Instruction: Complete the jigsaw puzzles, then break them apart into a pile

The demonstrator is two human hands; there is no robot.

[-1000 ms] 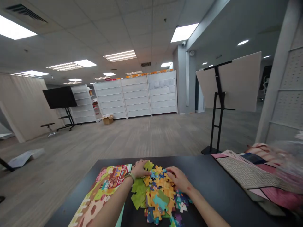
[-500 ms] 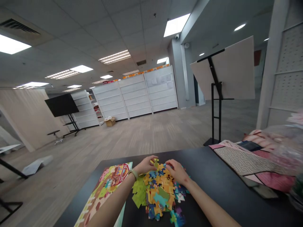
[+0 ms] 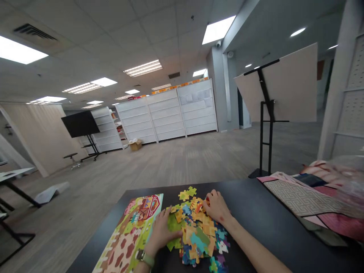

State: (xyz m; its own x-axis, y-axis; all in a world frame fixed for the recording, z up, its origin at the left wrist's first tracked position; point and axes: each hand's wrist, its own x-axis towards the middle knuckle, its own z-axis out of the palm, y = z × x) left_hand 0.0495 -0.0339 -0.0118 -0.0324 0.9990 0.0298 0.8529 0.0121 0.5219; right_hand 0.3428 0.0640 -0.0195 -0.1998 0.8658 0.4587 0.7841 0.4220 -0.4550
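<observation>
**Flat on one side, curled on the other**

The left hand [image 3: 162, 232] lies open on green jigsaw pieces [image 3: 173, 223]; the right hand [image 3: 217, 207] curls over the far edge, grip unclear. Between them sits the jigsaw pile [image 3: 196, 231], running away from the person on the black surface [image 3: 256, 197]. Left of the left hand, a barn-picture puzzle board [image 3: 127, 235] shows no readable writing.

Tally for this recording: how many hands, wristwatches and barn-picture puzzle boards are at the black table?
Hands: 2 (left hand, right hand)
Wristwatches: 1 (wristwatch, on the left wrist)
Barn-picture puzzle boards: 1 (barn-picture puzzle board)
Total: 4
</observation>
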